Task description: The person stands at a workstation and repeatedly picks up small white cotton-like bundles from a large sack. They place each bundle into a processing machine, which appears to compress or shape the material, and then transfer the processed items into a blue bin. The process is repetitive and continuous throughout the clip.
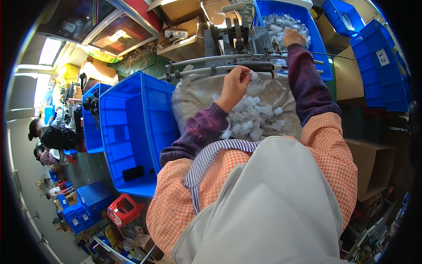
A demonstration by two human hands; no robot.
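My left hand [234, 88] is closed in a pinch, thumb against fingers, with a small whitish translucent plastic piece [254, 76] at its fingertips. It is just in front of a metal rail with a dark roller [259, 67]. Below it, a heap of small white plastic pieces with thin dark lines [252, 116] lies on a greyish cloth [189, 94] over my lap. My right hand [293, 38] reaches over a blue bin [323, 59] full of similar small whitish pieces [281, 24]. Its fingers look curled, slightly blurred, and what they hold is hidden.
A bench fixture with dark upright metal parts [233, 35] stands ahead of me. At my left is a large blue crate [147, 110] with a dark flat object inside. Stacked blue crates [373, 66] and an open cardboard box [371, 167] are at right. A red stool [124, 210] stands lower left.
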